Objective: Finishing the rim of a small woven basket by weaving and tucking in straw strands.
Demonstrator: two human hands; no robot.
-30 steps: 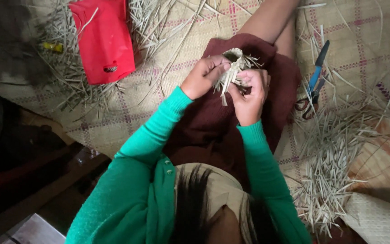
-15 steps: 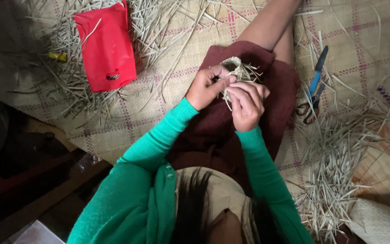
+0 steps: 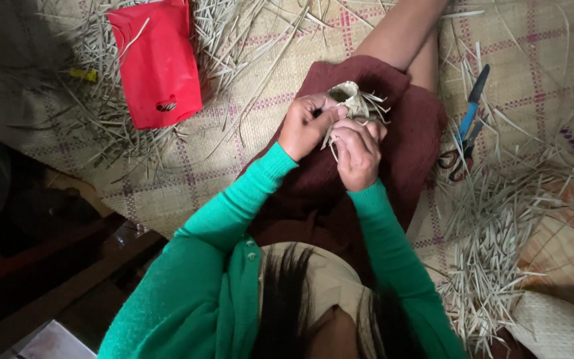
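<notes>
A flat red plastic pouch [image 3: 157, 63] lies at eleven o'clock on the checked woven straw mat [image 3: 234, 153], amid scattered dry straw strips [image 3: 101, 113]. Blue-handled scissors [image 3: 465, 126] rest at two o'clock. A heap of pale cut straw pieces [image 3: 493, 252] spreads at four o'clock.

From my remote seat I saw the person wore a bright green cardigan [image 3: 194, 279] with small round buttons and ribbed cuffs, a tan top [image 3: 327, 279] beneath it, and a dark maroon skirt [image 3: 406, 126]. Long dark hair [image 3: 280, 306] hung forward.
</notes>
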